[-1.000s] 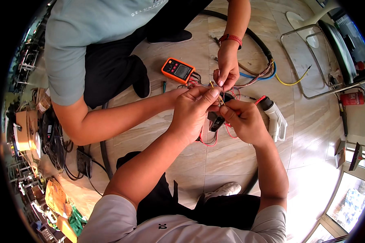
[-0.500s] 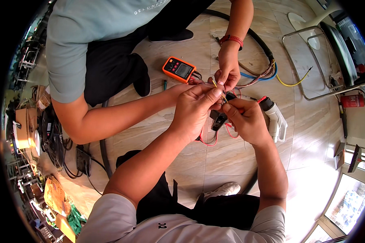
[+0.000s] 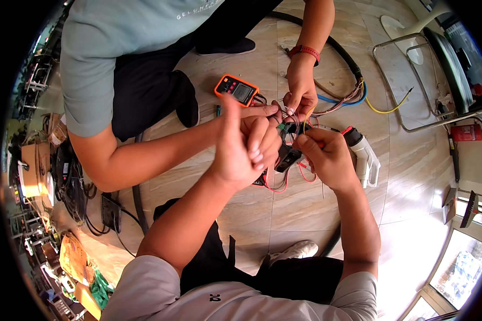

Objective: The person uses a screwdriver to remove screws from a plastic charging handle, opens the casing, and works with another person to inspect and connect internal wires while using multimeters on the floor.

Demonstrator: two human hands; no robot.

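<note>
My left hand (image 3: 245, 144) is raised with the thumb stretched up and the fingers loosely bent. Nothing shows in its grip. With thumb and forefinger, my right hand (image 3: 325, 158) pinches a thin yellow wire (image 3: 306, 124). A red piece peeks out by its fingers, partly hidden. Just beyond, a co-worker's hands (image 3: 301, 100) finger several thin wires (image 3: 290, 116). Below lies a black device (image 3: 289, 160) with red leads. An orange meter (image 3: 237, 90) with a grey screen rests on the floor behind my left hand, its lower part covered by my thumb.
A white plug handle (image 3: 365, 160) lies right of my right hand. Thick black cable (image 3: 344, 51) curves behind, with blue and yellow wires (image 3: 388, 111) splayed out. A metal-framed chair (image 3: 407, 80) stands far right; a black box with cords (image 3: 111, 211) sits left.
My left hand has let go of the yellow wire and drawn back left, its thumb lifting. My right hand stays nearly in place. The co-worker's hands have shifted slightly.
</note>
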